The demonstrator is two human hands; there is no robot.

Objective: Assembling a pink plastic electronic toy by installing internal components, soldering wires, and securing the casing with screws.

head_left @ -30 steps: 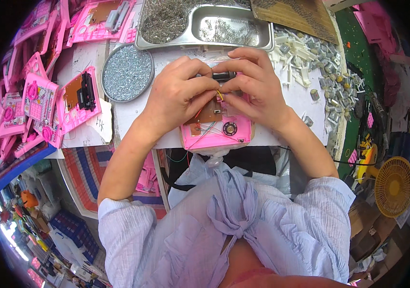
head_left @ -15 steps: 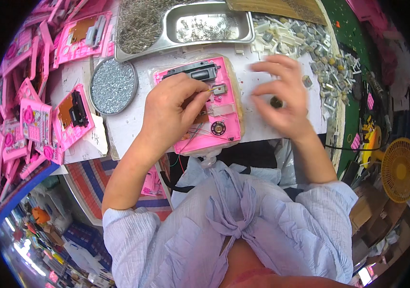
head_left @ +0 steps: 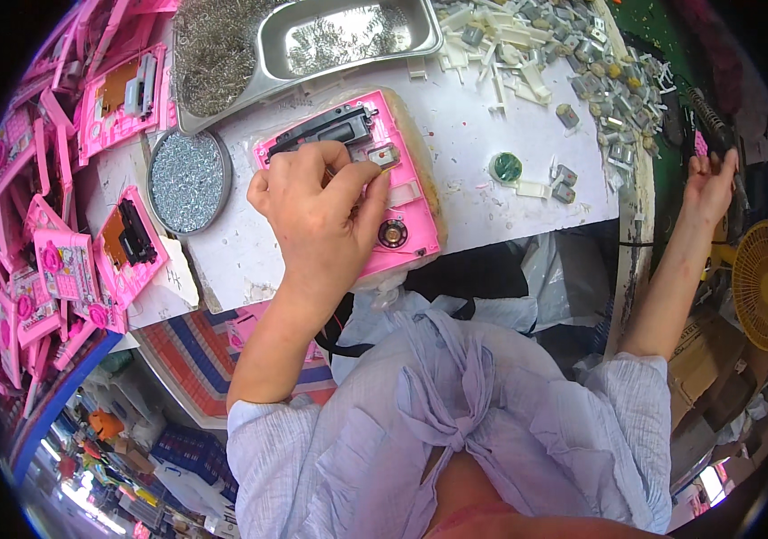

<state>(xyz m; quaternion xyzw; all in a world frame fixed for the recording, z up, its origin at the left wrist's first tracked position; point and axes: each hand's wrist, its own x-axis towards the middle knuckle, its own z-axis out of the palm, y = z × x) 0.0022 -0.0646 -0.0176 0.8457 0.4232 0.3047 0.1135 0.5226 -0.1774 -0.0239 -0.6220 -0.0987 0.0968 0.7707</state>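
Observation:
My left hand (head_left: 326,211) is over a pink plastic casing (head_left: 413,216), thumb and fingers pinched together. Their tips are beside a small silver motor (head_left: 384,156); what they pinch, if anything, is hidden. On this casing are a black-and-grey mechanism (head_left: 326,130) at the far side and a round speaker (head_left: 393,234) at the near side. A lumpy plastic-wrapped pad (head_left: 429,171) lies beneath it. My right hand (head_left: 709,189) is stretched far out to the right, fingers apart, beside a dark rod-like thing with a coiled part (head_left: 706,112).
A round dish of small screws (head_left: 190,180) and a steel tray of springs (head_left: 339,67) stand beyond the casing. Many pink casings (head_left: 65,260) are piled left. Silver motors and white parts (head_left: 613,99) are heaped right, near a green round piece (head_left: 505,167). A yellow fan (head_left: 766,283) stands far right.
My right hand has swung from beside the casing to the far right, off the table. My left hand stays pinched over the casing. The whole view has shifted slightly.

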